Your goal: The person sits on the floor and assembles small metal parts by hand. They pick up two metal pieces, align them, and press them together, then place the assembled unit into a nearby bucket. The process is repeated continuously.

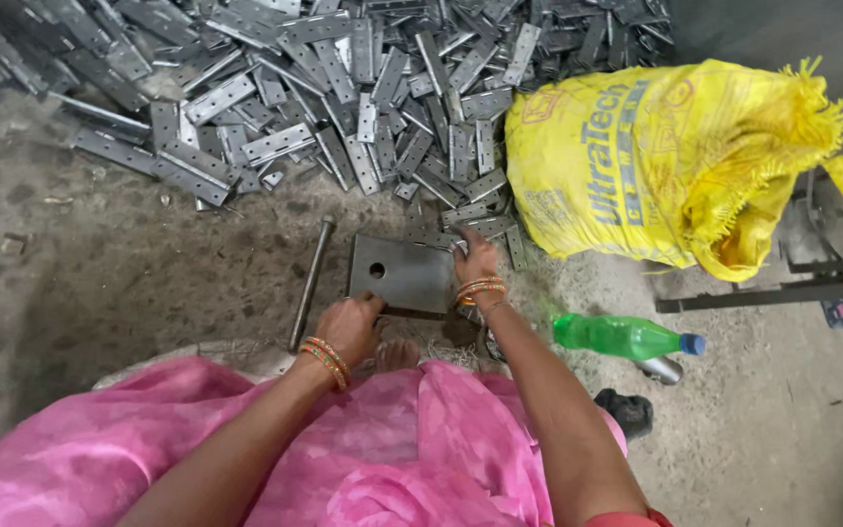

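A square grey metal plate (410, 275) with a round hole near its left edge lies on the floor in front of me. My left hand (348, 327) is closed on the plate's near left corner. My right hand (475, 257) reaches past the plate's far right corner and pinches a small flat metal piece (460, 246) at the edge of a large heap of perforated metal strips (343, 88). Both wrists wear bangles. Pink cloth (363, 449) covers my lap.
A thin steel rod (310, 283) lies left of the plate. A stuffed yellow woven sack (665, 166) sits right of the heap, with a dark metal frame (782, 288) beyond it. A green plastic bottle (626, 337) lies by my right forearm. Rough concrete floor (129, 283) spreads left.
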`<state>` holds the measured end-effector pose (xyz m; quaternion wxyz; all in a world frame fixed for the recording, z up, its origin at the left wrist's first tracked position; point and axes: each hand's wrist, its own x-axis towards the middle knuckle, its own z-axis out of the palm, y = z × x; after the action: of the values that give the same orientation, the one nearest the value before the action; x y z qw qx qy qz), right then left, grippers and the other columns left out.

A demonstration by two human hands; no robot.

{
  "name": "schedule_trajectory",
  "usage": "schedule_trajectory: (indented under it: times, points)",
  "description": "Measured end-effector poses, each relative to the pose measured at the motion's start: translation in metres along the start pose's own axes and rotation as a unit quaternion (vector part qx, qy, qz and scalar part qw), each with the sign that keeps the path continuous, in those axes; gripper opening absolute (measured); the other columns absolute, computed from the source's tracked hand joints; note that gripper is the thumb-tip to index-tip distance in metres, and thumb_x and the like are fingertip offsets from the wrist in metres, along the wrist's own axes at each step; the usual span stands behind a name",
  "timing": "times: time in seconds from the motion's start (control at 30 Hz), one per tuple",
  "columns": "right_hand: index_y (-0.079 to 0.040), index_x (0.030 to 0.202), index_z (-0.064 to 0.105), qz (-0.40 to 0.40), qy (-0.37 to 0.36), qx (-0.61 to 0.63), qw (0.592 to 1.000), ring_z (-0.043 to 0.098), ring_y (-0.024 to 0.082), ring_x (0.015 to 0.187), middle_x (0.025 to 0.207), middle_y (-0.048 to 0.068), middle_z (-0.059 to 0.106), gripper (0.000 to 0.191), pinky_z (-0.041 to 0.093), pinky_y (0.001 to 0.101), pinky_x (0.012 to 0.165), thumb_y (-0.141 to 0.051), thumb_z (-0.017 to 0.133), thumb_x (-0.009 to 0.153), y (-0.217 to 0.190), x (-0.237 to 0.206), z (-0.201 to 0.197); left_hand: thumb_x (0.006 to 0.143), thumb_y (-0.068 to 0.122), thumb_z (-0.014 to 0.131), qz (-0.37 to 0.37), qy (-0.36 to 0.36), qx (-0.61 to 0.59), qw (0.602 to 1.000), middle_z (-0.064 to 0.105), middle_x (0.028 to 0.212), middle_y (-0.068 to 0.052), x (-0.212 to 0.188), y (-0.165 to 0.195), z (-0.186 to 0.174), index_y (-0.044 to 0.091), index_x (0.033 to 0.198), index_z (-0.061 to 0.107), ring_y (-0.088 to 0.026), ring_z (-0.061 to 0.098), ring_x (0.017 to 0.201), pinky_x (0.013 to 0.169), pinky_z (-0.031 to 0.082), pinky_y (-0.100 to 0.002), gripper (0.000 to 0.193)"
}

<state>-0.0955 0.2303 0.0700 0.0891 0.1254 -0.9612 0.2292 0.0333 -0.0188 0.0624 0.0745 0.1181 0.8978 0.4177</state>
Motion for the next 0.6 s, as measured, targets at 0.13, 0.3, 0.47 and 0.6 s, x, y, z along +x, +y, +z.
schedule_trajectory:
  times: [0.13,0.3,0.47,0.6]
  points:
    - [-0.007,0.126,0.068,-0.005,-0.08,-0.039,0.996,0.066,0.043,0.108,0.118,0.022,0.071,0.049,0.054,0.046,0.096,-0.003,0.075,0.079,-0.008,0.022,0.026,0.082,0.01,0.067,-0.023,-0.026,0.032,0.999,0.071,0.105,-0.017,0.004,-0.006,0.007,0.009,0.1,0.071,-0.041,0.071,0.09,0.079,0.056,-0.053,0.018]
    - [-0.011,0.126,0.066,0.048,-0.132,-0.122,0.982,0.066,0.042,0.108,0.119,0.021,0.069,0.049,0.053,0.048,0.093,-0.013,0.08,0.08,-0.015,0.031,0.04,0.076,0.005,0.067,-0.013,-0.005,0.019,1.0,0.071,0.103,-0.018,0.008,-0.014,0.014,0.008,0.099,0.072,-0.041,0.071,0.091,0.078,0.057,-0.052,0.024]
    - [-0.017,0.129,0.067,0.066,-0.131,-0.149,0.978,0.067,0.041,0.108,0.121,0.019,0.069,0.053,0.055,0.0476,0.094,-0.012,0.08,0.077,-0.017,0.033,0.042,0.074,0.005,0.067,-0.011,-0.013,0.034,0.999,0.07,0.103,-0.018,0.011,-0.022,0.022,0.008,0.099,0.072,-0.041,0.071,0.091,0.078,0.057,-0.051,0.026]
    - [-0.02,0.126,0.071,0.073,-0.128,-0.147,0.978,0.066,0.043,0.105,0.117,0.021,0.068,0.051,0.054,0.0499,0.092,-0.011,0.081,0.077,-0.014,0.034,0.04,0.075,0.004,0.066,-0.014,-0.023,0.036,0.999,0.07,0.103,-0.017,0.014,-0.024,0.026,0.01,0.103,0.073,-0.04,0.071,0.091,0.078,0.057,-0.051,0.029]
